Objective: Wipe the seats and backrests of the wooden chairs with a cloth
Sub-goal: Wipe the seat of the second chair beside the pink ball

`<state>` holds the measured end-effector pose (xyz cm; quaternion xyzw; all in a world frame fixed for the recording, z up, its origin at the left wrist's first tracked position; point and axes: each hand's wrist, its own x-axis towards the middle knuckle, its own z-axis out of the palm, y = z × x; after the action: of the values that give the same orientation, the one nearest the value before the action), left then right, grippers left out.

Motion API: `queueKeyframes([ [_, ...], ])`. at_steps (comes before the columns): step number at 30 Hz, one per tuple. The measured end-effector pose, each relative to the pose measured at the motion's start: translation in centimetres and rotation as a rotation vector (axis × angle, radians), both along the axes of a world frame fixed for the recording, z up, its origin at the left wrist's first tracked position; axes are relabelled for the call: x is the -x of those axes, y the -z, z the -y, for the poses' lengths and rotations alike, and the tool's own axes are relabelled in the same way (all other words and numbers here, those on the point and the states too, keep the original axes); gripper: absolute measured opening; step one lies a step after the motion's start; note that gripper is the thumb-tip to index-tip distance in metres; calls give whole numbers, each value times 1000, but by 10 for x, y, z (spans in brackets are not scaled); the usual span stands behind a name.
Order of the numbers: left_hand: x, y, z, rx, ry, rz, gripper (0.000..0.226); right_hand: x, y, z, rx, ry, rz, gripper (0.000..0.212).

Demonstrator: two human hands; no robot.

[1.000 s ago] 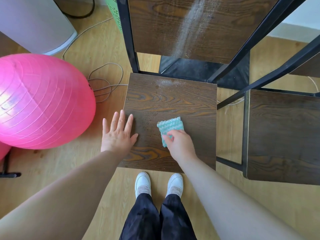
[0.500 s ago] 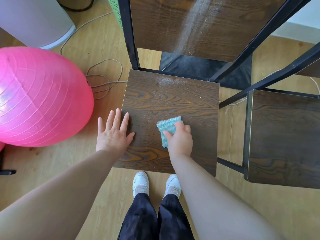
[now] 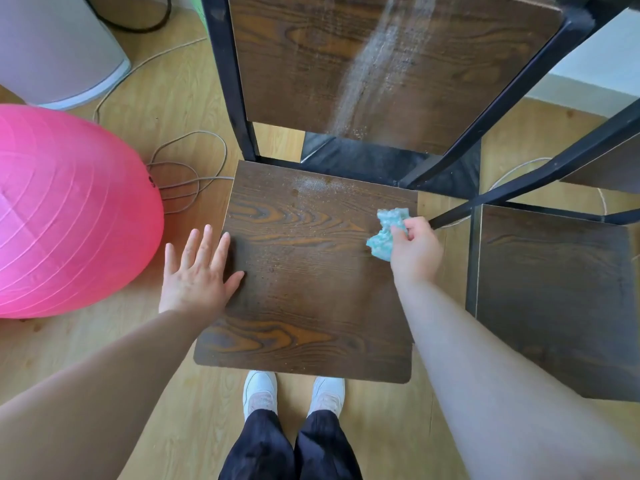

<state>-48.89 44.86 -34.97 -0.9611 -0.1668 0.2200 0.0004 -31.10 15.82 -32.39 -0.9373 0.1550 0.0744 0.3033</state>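
Note:
A dark wooden chair seat (image 3: 304,289) lies right in front of me, with white dust at its back edge. Its backrest (image 3: 346,64) rises behind in a black metal frame and carries a pale dusty streak. My right hand (image 3: 414,251) grips a crumpled teal cloth (image 3: 386,233) at the seat's right edge, near the back. My left hand (image 3: 199,275) rests flat with fingers spread on the seat's left edge. A second wooden chair seat (image 3: 554,299) stands to the right.
A big pink exercise ball (image 3: 65,209) sits on the wooden floor to the left. A coiled grey cable (image 3: 187,178) lies between ball and chair. A white appliance (image 3: 52,46) stands at the back left. My white shoes (image 3: 259,393) are under the seat's front edge.
My right hand has swept the cloth from the middle of the seat to its right edge and further back. The left hand has stayed on the left edge.

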Motion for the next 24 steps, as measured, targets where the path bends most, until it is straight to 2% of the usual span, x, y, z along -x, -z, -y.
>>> queueKeyframes([
  [6, -13, 5, -4, 36, -23, 32, 77, -64, -2, 10, 143, 63, -2, 21],
  [12, -24, 11, -13, 111, -81, 124, 78, -63, 29, -10, 181, 127, -26, 34],
  [15, -30, 18, -22, 141, -68, 109, 79, -56, 36, -39, 178, 174, -12, 37],
  [24, -43, 18, -74, 108, 181, 11, 71, -17, 44, -196, -69, -273, 46, 30],
])
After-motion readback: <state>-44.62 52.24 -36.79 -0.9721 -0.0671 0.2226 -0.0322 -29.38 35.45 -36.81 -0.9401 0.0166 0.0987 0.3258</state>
